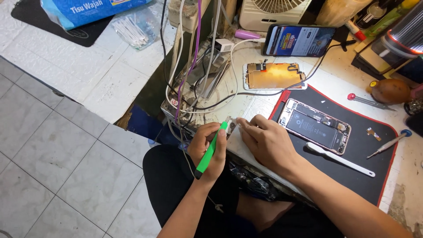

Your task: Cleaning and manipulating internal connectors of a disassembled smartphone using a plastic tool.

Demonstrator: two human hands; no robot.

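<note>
We grip a green pen-shaped tool in our closed left hand, its tip raised to a small pale part that our right hand pinches between its fingertips at the near-left corner of the black work mat. On that mat, just right of the right hand, lies an opened smartphone with its battery showing, a white plastic pry tool beside it. Beyond the mat's far edge we see a detached phone screen lying face down, and past that a lit phone propped against a white fan.
</note>
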